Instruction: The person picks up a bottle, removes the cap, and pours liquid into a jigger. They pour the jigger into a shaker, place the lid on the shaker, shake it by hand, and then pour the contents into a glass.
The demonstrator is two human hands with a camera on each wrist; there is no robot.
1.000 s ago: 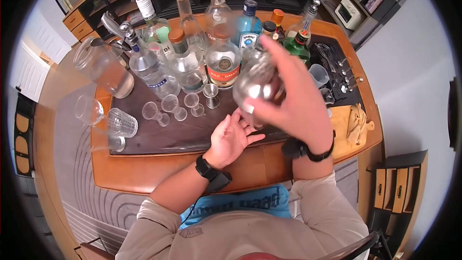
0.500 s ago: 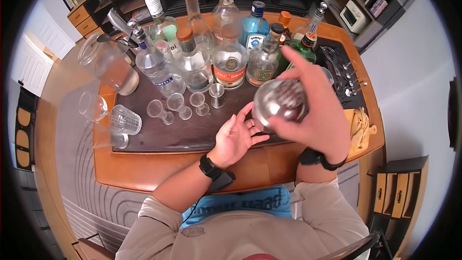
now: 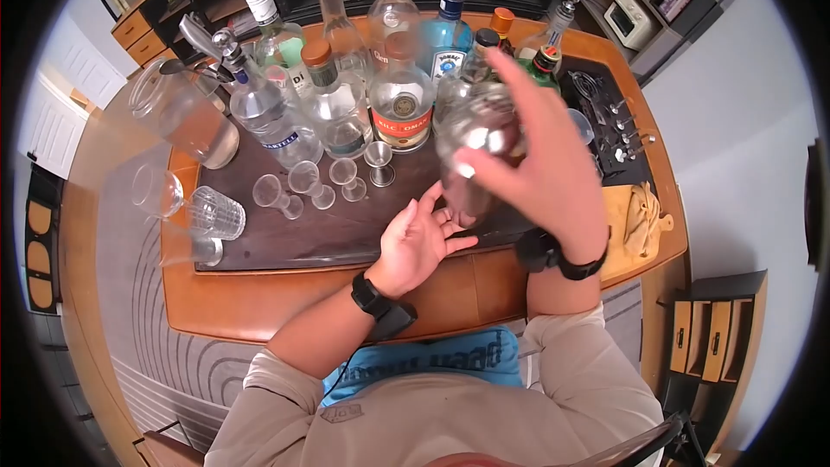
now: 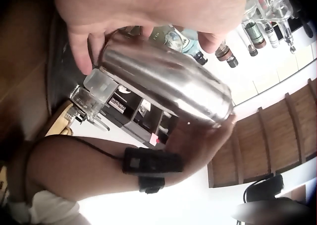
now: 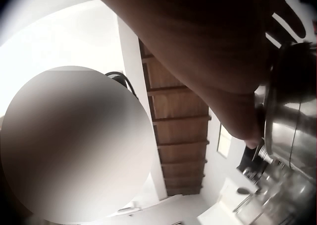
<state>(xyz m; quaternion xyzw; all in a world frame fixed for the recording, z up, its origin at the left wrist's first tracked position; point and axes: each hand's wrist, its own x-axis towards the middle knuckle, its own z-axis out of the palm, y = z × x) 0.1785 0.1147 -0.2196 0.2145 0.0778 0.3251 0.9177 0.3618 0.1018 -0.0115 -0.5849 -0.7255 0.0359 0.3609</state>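
Observation:
A shiny metal cocktail shaker (image 3: 482, 137) is held tilted above the dark table mat in the head view. My right hand (image 3: 558, 177) grips its upper part, thumb on the near side and fingers over the far side; the hand is blurred. Palm up, my left hand (image 3: 415, 246) has its fingers stretched out at the shaker's lower end. In the left wrist view the shaker (image 4: 168, 79) slants between the spread left fingers (image 4: 79, 51) and the right hand (image 4: 198, 143). Part of the shaker (image 5: 292, 121) shows at the right wrist view's edge.
Behind the shaker stand several liquor bottles (image 3: 402, 112). Small measuring cups (image 3: 304, 182) and a metal jigger (image 3: 379, 164) stand left of the hands. Farther left are a glass pitcher (image 3: 194, 125) and drinking glasses (image 3: 218, 214). A wooden board (image 3: 616, 225) with a cloth lies right.
Half a second ago the shaker dipped toward me and to the right; now it is back up and left, nearer the bottles. The right hand moves with it, while the left hand stays under it.

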